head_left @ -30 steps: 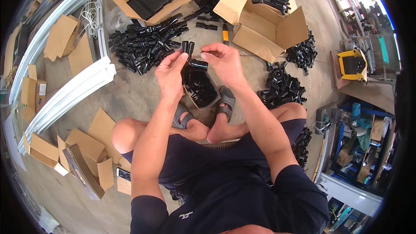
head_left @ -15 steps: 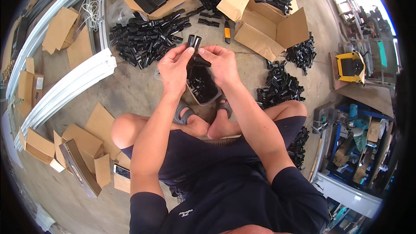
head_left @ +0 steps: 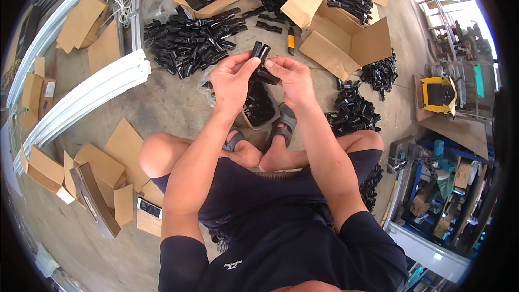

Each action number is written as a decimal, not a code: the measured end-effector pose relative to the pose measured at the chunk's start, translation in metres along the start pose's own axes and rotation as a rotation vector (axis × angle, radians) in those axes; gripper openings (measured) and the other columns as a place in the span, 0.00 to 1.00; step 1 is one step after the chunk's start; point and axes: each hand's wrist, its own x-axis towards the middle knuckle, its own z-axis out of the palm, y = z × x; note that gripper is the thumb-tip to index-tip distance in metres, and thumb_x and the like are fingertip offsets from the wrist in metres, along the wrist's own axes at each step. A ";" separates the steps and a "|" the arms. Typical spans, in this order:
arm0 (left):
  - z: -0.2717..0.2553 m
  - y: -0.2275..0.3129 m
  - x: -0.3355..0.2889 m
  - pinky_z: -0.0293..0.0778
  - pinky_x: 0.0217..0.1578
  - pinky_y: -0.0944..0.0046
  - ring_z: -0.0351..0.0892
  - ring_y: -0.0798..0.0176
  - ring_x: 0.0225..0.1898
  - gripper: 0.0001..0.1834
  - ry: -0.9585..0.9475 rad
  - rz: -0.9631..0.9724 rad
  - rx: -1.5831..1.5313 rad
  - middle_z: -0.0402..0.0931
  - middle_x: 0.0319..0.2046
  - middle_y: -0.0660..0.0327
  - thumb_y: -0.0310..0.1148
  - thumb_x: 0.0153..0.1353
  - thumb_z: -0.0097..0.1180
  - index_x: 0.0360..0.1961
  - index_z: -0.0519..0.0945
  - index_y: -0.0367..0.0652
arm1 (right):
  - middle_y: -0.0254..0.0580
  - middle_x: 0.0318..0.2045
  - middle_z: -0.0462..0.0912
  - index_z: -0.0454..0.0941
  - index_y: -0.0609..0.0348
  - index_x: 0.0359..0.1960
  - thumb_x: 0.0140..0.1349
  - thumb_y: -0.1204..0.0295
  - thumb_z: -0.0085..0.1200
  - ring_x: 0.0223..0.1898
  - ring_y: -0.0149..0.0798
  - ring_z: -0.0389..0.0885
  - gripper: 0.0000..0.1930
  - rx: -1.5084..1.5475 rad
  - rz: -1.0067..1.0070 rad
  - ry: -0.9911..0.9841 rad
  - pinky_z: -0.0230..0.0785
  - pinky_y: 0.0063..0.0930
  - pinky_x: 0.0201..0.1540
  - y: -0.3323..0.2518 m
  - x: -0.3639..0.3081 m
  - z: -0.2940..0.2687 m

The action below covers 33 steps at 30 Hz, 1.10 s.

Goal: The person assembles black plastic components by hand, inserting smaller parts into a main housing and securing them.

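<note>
Both my hands meet above a small tub [head_left: 258, 125] of little black parts on the floor between my feet. My left hand [head_left: 233, 78] is closed on a black plastic piece [head_left: 260, 50] with two short tube ends pointing away from me. The fingers of my right hand [head_left: 292, 78] pinch the same piece from the right, where another black tube-like arm sticks out below the thumb. The palms hide part of the piece. Beyond my left hand lies a large pile of similar black pieces [head_left: 189, 40].
An open carton [head_left: 346, 38] and a yellow-and-black cutter [head_left: 291, 41] lie ahead. More black piles [head_left: 354, 109] sit at the right. White metal profiles [head_left: 92, 89], opened cardboard boxes [head_left: 100, 167] and a phone [head_left: 149, 208] are at the left. A cluttered shelf [head_left: 448, 184] stands far right.
The view has shifted slightly, and my hands with the black piece appear further right in it. The grip on the piece looks much the same.
</note>
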 end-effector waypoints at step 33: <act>0.000 -0.010 -0.009 0.79 0.45 0.70 0.83 0.72 0.41 0.16 -0.089 -0.006 0.140 0.86 0.43 0.57 0.26 0.65 0.65 0.52 0.82 0.30 | 0.35 0.34 0.76 0.79 0.68 0.34 0.66 0.78 0.58 0.34 0.26 0.75 0.05 -0.625 -0.418 -0.079 0.67 0.22 0.36 0.008 -0.001 -0.022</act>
